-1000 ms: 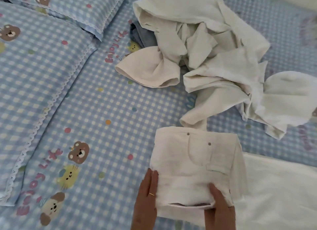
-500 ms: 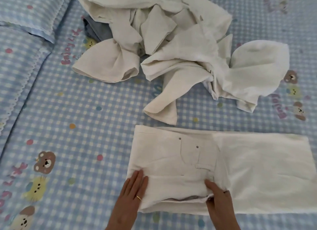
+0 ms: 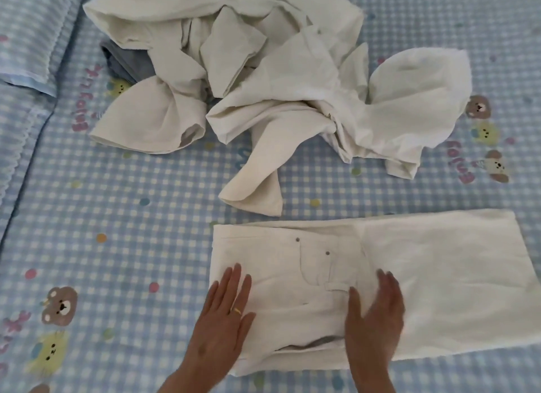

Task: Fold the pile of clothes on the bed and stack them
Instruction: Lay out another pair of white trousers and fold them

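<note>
I am pressing my left hand (image 3: 224,319) and right hand (image 3: 373,313), fingers flat and released, on the white trousers (image 3: 409,275) lying at the lower right of the frame on the bed (image 3: 117,217), soft, floppy, probably best gripped at the waistband.

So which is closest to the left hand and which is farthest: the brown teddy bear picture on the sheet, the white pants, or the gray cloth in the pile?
From the left hand:
1. White pants: right under the fingers.
2. Brown teddy bear picture: to the left on the sheet.
3. Gray cloth: far up, tucked under the pile's left side.
</note>
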Demonstrator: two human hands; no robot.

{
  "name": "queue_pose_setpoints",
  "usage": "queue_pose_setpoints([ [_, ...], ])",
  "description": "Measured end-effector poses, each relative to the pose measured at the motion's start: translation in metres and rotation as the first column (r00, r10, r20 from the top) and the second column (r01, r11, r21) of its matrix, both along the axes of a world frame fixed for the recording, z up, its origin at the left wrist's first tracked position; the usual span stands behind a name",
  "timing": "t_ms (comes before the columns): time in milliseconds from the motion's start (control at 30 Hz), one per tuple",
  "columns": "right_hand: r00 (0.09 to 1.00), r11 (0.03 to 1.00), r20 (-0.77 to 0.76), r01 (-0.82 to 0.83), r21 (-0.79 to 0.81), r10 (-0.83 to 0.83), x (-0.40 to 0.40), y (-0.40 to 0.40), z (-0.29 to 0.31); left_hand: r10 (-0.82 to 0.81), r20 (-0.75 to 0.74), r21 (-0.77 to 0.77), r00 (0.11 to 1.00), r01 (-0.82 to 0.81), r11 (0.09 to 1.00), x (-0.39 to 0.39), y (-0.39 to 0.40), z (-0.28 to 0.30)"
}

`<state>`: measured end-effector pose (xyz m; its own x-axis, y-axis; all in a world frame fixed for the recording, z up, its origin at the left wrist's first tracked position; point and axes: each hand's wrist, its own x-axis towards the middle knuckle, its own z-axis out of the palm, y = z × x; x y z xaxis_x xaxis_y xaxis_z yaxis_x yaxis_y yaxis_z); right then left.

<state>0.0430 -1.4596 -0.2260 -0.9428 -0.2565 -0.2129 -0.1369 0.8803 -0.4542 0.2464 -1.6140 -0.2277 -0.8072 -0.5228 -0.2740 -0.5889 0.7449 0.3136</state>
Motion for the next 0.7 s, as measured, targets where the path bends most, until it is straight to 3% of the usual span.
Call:
queue_pose_setpoints([
  [67, 0.897, 0.893, -0.085, -0.415, 0.172, 0.434, 0.01, -0.016, -0.008, 0.125, 0.036, -0.042, 0.991, -0.123, 0.991, -0.027, -0.02, -0.009],
  [133, 0.818, 0.784, 0.014, -0.556, 0.277, 0.576, 0.008, -0.021, -0.026, 0.167, 0.089, -0.07, 0.982, -0.161, 0.984, -0.042, -0.032, -0.028],
  [300, 0.801, 0.752, 0.076, -0.586, 0.303, 0.593, -0.004, -0.018, -0.068, 0.131, 0.178, -0.063, 0.975, -0.122, 0.991, -0.042, -0.035, -0.075],
  [433, 0.768, 0.743, 0.053, -0.633, 0.216, 0.638, -0.01, -0.011, -0.059, 0.173, 0.114, 0.015, 0.978, -0.176, 0.984, -0.063, -0.019, -0.05],
  [567, 0.779, 0.763, 0.051, -0.623, 0.173, 0.625, -0.058, 0.037, -0.057, -0.171, -0.032, 0.064, 0.985, 0.173, 0.983, -0.14, 0.043, -0.026],
  [700, 0.733, 0.698, 0.069, -0.668, 0.258, 0.676, -0.141, 0.107, -0.069, -0.237, -0.025, -0.018, 0.971, 0.236, 0.971, -0.244, 0.07, -0.026],
])
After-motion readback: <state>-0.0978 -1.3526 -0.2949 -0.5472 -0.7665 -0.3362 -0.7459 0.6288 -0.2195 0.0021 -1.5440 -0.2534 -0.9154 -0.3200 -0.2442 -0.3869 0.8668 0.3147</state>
